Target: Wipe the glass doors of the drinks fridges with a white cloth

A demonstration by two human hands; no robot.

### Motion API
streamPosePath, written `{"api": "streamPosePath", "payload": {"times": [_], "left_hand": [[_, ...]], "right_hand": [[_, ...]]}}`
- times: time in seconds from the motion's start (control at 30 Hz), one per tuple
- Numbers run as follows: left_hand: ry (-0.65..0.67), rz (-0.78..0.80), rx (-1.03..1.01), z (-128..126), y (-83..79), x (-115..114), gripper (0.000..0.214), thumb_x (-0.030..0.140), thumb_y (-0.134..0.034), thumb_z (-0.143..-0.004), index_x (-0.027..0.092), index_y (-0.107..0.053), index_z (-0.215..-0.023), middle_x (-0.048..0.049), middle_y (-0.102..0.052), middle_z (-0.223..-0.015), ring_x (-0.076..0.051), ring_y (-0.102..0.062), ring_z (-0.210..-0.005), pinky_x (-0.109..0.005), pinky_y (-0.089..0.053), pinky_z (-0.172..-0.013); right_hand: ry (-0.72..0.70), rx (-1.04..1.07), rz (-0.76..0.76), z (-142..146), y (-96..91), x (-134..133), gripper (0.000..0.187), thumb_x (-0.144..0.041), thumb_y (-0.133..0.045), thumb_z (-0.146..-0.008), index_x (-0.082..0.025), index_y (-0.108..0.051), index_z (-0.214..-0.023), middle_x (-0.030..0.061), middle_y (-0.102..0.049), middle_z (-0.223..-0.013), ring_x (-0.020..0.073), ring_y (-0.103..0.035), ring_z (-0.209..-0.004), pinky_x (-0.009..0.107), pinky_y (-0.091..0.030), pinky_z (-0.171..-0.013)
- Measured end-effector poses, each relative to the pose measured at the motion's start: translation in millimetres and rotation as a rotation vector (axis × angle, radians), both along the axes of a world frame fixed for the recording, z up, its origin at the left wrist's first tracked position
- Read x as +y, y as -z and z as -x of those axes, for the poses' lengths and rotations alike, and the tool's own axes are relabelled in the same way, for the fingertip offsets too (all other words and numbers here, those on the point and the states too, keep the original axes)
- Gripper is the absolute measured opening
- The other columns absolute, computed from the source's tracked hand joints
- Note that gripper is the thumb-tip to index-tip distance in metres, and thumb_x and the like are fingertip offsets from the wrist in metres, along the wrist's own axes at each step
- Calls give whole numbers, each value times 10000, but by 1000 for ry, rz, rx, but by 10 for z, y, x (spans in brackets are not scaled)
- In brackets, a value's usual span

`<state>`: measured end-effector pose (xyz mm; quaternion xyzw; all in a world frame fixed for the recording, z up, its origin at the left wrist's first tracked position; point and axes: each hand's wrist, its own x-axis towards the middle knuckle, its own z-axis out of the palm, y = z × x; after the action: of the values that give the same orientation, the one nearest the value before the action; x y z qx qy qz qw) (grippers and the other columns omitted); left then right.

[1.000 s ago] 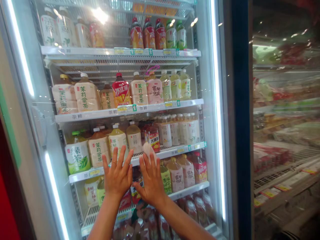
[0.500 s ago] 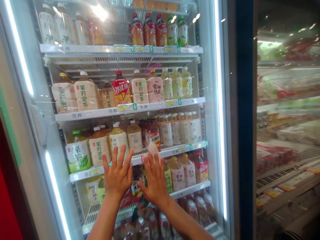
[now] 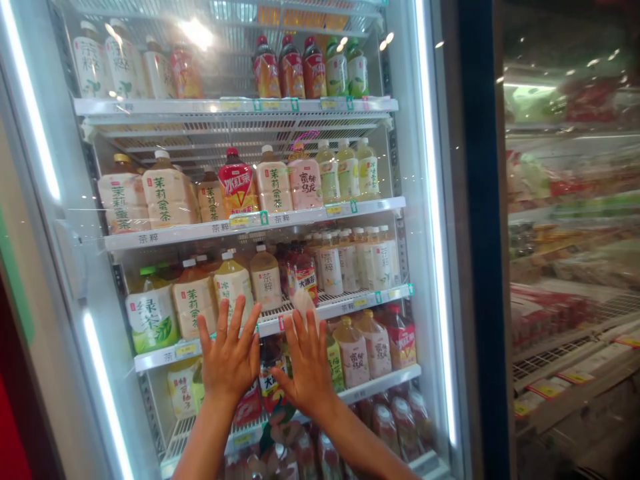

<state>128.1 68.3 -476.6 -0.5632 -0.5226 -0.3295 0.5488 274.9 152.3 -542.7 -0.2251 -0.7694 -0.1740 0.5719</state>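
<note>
My left hand (image 3: pixel 230 360) lies flat on the glass door (image 3: pixel 415 167) of a drinks fridge, fingers spread and holding nothing. Beside it my right hand (image 3: pixel 306 367) also presses on the glass, fingers stretched upward over a small white cloth (image 3: pixel 303 303) that sticks out past the fingertips. Behind the glass, at hand height, stand tea bottles (image 3: pixel 233 283) on a wire shelf (image 3: pixel 345 305).
The fridge holds several shelves of bottled drinks, with a red-labelled bottle (image 3: pixel 238 187) above my hands. A dark blue door frame (image 3: pixel 477 233) runs down the right side. Beyond it is a second chiller (image 3: pixel 570 267) with blurred packaged goods. A light strip (image 3: pixel 107 393) glows at the left.
Both hands stay pressed on the glass; the right hand with the cloth shifted slightly right and then down. The view drifted a little.
</note>
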Motion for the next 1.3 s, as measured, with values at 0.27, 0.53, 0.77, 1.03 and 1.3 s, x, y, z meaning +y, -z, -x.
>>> {"api": "streamPosePath", "payload": {"times": [0.27, 0.53, 0.77, 1.03, 1.3], "left_hand": [[7, 3, -8, 6, -2, -7, 638, 326, -561, -957, 319, -341, -1556, -53, -364, -1617, -266, -194, -1568, -623, -23, -1287], [7, 4, -9, 8, 4, -10, 634, 317, -559, -956, 320, -347, -1554, -52, -378, -1611, -261, -184, -1571, -619, -23, -1288], [4, 3, 6, 11, -5, -5, 643, 310, -550, -952, 313, -341, -1559, -52, -362, -1618, -258, -171, -1573, -607, -6, -1293], [4, 5, -6, 7, 1, -10, 661, 312, -574, -945, 327, -333, -1560, -37, -364, -1617, -253, -184, -1571, -597, -9, -1298], [12, 10, -16, 6, -5, -1, 650, 325, -558, -954, 328, -330, -1562, -44, -361, -1619, -259, -184, -1570, -607, -8, -1294]], "right_hand": [[-12, 13, -49, 91, -481, 40, 751, -604, -252, -1029, -194, -124, -1646, 76, -163, -1716, 364, -9, -1587, 623, -52, -1263], [15, -43, -7, 9, 293, -61, 778, -599, -298, -1023, -147, -152, -1639, 112, -193, -1705, 384, -26, -1583, 635, -84, -1253], [-9, -15, -29, 152, -506, 3, 852, -652, -365, -989, -200, -74, -1649, 92, -155, -1716, 365, -7, -1588, 647, -82, -1256], [6, -82, -20, 40, 420, -107, 821, -648, -302, -1006, -152, -143, -1641, 84, -188, -1710, 367, -12, -1587, 583, -21, -1277], [1, 20, -41, 145, -824, 53, 856, -646, -337, -1001, -189, -8, -1647, 93, -99, -1725, 349, 11, -1590, 636, -74, -1263]]}}
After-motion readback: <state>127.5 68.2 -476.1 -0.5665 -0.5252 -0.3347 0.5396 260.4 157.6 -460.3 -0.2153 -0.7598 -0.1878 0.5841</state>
